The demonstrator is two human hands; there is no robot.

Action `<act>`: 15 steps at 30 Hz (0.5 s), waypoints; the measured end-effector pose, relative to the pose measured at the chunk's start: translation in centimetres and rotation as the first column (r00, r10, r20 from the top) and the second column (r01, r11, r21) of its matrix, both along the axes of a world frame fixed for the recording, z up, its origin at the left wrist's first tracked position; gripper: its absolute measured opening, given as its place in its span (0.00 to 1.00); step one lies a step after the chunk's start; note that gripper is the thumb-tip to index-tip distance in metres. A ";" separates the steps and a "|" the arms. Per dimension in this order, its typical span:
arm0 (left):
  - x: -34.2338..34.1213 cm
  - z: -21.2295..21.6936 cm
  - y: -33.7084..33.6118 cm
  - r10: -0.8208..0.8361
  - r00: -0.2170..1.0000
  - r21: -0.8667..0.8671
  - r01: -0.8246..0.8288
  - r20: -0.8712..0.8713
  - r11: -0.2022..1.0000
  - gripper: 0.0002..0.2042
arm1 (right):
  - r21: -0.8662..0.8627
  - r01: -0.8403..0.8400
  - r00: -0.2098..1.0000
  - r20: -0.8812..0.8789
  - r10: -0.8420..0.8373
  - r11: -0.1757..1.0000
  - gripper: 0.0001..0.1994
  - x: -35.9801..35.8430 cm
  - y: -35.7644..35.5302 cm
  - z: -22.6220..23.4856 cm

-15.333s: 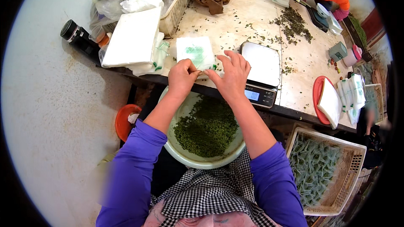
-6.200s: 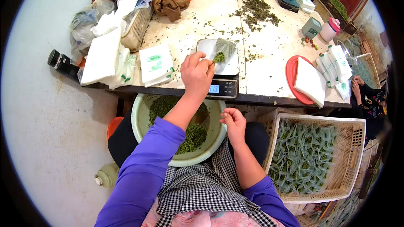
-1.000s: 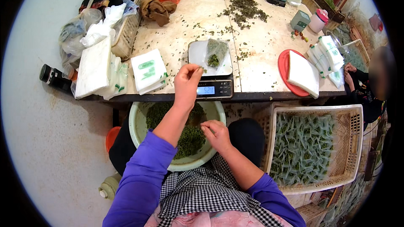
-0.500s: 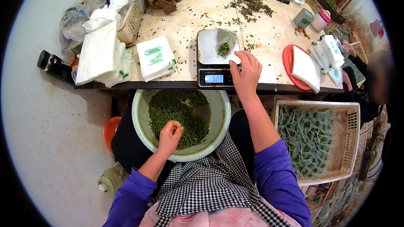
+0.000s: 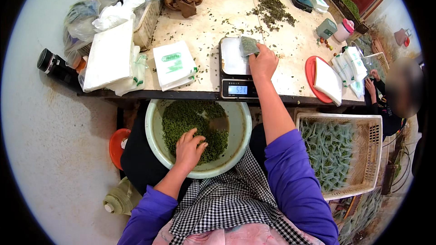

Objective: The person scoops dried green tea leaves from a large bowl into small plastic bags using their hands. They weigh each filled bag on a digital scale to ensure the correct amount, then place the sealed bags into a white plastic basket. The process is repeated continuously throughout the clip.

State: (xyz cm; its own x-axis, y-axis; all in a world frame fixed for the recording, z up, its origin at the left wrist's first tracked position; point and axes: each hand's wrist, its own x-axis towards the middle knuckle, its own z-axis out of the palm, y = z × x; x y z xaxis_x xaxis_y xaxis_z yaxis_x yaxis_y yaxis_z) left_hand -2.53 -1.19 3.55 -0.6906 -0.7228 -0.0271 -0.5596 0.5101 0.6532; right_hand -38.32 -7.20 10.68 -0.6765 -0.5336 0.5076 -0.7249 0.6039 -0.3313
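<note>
My right hand [image 5: 264,63] is closed on the edge of a small clear plastic bag [image 5: 248,45] with green bits inside. The bag is at the right side of the digital scale [image 5: 232,61], tilted; whether it still rests on the pan I cannot tell. My left hand [image 5: 188,149] is open, fingers spread, over small green buds or leaf pieces [image 5: 175,120]. These lie in a pale green basin [image 5: 153,143] on my lap, below the table edge. A patch of the basin's bottom shows at its right.
A stack of white printed bags [image 5: 170,63] lies left of the scale. To the right are a red plate [image 5: 310,73] under white sheets and a crate [image 5: 372,154] of filled bags. Loose leaves [image 5: 274,11] lie at the back. Another person's hand [image 5: 375,74] is far right.
My right hand has taken hold of the bag on the scale and shifted its position. My left hand has gone from closed fingers to spread ones over the buds.
</note>
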 end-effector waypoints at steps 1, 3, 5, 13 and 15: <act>-0.5 0.2 -0.2 0.028 0.996 0.009 -0.028 -0.086 1.000 0.10 | -0.007 -0.009 1.000 0.009 0.009 1.000 0.16 -0.4 0.3 0.1; -1.0 2.1 -0.9 0.146 0.950 0.109 -0.120 -0.276 0.987 0.12 | 0.003 -0.071 0.996 0.060 0.071 0.997 0.14 0.3 0.7 1.6; -0.7 3.3 -1.4 0.261 0.852 0.123 -0.231 -0.453 0.965 0.15 | 0.060 -0.224 0.965 0.152 0.213 0.973 0.12 3.0 1.1 4.5; -1.5 4.9 0.0 0.038 0.920 -0.180 -0.116 -0.390 0.977 0.35 | 0.193 -0.872 0.465 0.612 0.640 0.450 0.09 16.3 9.2 7.9; -0.5 2.7 0.8 0.090 0.933 -0.004 -0.097 -0.349 0.995 0.33 | 0.120 -0.862 0.483 0.488 0.727 0.492 0.06 17.4 10.1 6.4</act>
State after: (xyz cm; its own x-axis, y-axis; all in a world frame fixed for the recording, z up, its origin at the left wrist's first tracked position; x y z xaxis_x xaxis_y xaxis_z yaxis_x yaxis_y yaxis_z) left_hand -3.07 -0.41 6.21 -0.5833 -0.7823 0.2186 -0.3450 0.4823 0.8052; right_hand -20.93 2.94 17.11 0.0558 -0.9974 0.0450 -0.8201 -0.0715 -0.5677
